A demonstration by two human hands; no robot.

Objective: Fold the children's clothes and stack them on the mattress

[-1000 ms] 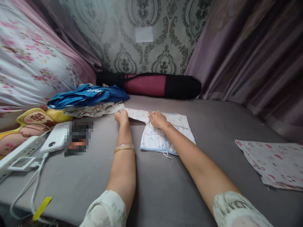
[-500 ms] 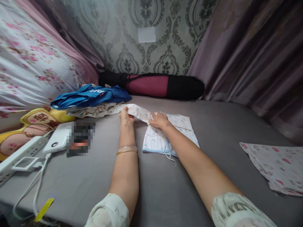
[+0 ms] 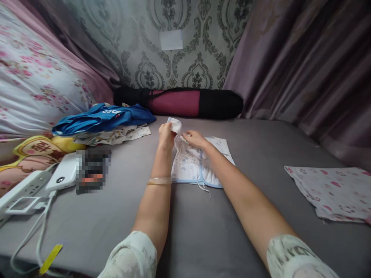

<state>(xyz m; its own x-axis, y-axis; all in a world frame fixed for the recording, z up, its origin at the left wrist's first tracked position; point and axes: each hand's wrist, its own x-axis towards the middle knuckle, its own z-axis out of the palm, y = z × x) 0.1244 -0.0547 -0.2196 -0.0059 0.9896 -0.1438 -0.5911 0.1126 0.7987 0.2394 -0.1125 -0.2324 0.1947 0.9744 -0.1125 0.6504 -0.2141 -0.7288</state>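
Observation:
A white baby shirt (image 3: 185, 170) with blue trim, a small print and string ties lies on the grey sheet in front of me. My left hand (image 3: 167, 135) is closed around the end of its left sleeve (image 3: 175, 126), which is lifted and bunched above the shirt. Just right of it, my right hand (image 3: 195, 139) has its fingers pinched at the same sleeve's cloth; the fingertips are partly hidden. The loose white tie (image 3: 203, 188) hangs past the shirt's near hem.
A folded pink-printed cloth (image 3: 333, 189) lies right. Left are a blue garment (image 3: 107, 117) on patterned cloth, a yellow plush pillow (image 3: 37, 148), a power bank (image 3: 65, 170), a power strip (image 3: 31, 187) and cables. A long black-and-red bag (image 3: 174, 102) rests against the wall.
My left hand has moved right and drawn in the sleeve, which was stretched out leftward and is now bunched upright. My right hand has come off the shirt's shoulder up to the sleeve.

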